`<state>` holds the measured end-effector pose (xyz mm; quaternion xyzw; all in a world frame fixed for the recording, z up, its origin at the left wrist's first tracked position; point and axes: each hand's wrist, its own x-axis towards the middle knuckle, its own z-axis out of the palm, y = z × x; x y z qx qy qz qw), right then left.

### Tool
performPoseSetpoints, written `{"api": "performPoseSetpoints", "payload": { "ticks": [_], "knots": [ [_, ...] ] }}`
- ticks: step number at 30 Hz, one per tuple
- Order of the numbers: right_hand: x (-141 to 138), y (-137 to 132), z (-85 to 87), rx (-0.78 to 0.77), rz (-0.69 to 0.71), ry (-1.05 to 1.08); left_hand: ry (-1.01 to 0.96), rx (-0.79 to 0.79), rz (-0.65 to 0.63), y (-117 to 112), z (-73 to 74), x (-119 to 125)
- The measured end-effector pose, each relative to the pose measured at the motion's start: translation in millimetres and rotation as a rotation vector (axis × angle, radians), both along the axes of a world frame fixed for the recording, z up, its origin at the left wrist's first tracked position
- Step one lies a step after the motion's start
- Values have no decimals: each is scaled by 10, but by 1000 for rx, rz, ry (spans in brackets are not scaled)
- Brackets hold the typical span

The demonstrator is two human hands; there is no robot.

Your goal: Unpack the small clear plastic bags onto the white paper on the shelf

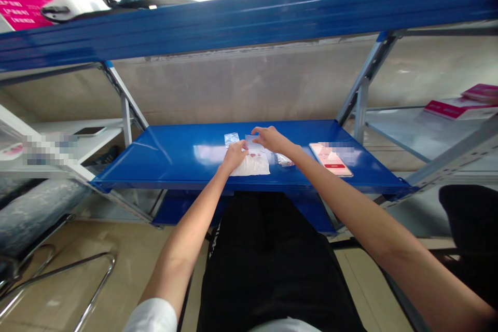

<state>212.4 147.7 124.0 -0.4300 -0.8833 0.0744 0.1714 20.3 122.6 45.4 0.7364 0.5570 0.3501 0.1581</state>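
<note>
A small clear plastic bag (254, 143) lies between my two hands, over a white tissue-like sheet (251, 167) on the blue shelf. My left hand (235, 156) is closed at the bag's left edge, thumb and fingertips pinched together there. Over the bag's top right is my right hand (271, 139), its thumb and forefinger curved with a gap between the tips. Small reddish bits show near the bag's lower part; their kind is too small to tell. A shiny silvery packet (231, 138) rests just beyond my left hand. Another crinkled clear packet (284, 160) lies below my right wrist.
A phone (331, 159) with a lit screen lies at the right of the blue shelf (175, 153). Slanted metal posts stand at both sides, and a blue beam (249, 18) crosses above. Pink boxes (462, 106) sit on the right shelf; a dark-screened device (90, 131) lies on the left one.
</note>
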Motion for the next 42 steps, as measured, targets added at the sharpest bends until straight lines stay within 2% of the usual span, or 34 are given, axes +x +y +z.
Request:
{"api": "performPoseSetpoints", "payload": {
  "ticks": [6,10,16,25,34,38,42],
  "knots": [
    [138,-26,-217,-197,-170,373,5,-12,3,-8,18,-8],
    [179,-23,-371,-185,-271,292,14,-19,-7,-9,47,-9],
    [99,-62,-457,-186,-296,164,23,-21,9,16,34,-5],
    [98,-91,-530,-183,-311,283,-50,-8,-4,-16,25,67],
    [128,-87,-553,-261,-298,398,-113,-7,-4,-21,63,103],
    [188,-39,-604,-298,-311,569,-180,6,31,-22,73,84],
    [180,-55,-612,-459,-281,966,-390,-70,79,-20,101,135]
  ]
}}
